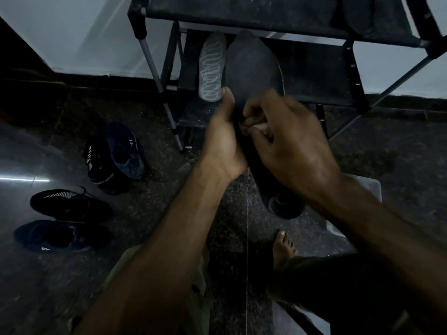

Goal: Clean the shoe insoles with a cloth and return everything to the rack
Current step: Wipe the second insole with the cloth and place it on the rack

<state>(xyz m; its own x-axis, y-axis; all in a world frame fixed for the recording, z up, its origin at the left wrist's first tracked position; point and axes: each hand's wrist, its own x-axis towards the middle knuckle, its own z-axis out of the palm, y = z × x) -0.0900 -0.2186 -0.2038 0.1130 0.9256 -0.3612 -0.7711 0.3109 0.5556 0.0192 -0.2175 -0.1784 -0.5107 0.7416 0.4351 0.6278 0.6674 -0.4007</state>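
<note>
The dark insole (254, 68) is right there between your hands, held up in front of the rack (350, 76), and its long axis runs straight away from you: toe end up toward the shelves, heel end dropping down below your wrists toward the floor. That's the line any wiping stroke will have to follow, I'd say, from near you to far.

Your left hand (223, 139) grips the insole's left edge at about mid-length, thumb laid up along it, fingers wrapped behind. Your right hand (287, 136) is curled in tight against the same middle stretch, fingertips pinching something small at the insole's face. It's blurred and the light is poor, so whether that's a cloth or the insole itself, I can't tell.

Both hands sit at the waist of the insole, the right one over its face, so the right looks like the working hand and the left the steadying one.

Just left of the toe, a pale patterned insole (212, 68) leans on the lower shelf, close beside the dark one. Further out, four dark shoes (116, 153) wait on the floor (157, 201) to your left, well apart from the rack. Your bare foot (284, 247) shows below.
</note>
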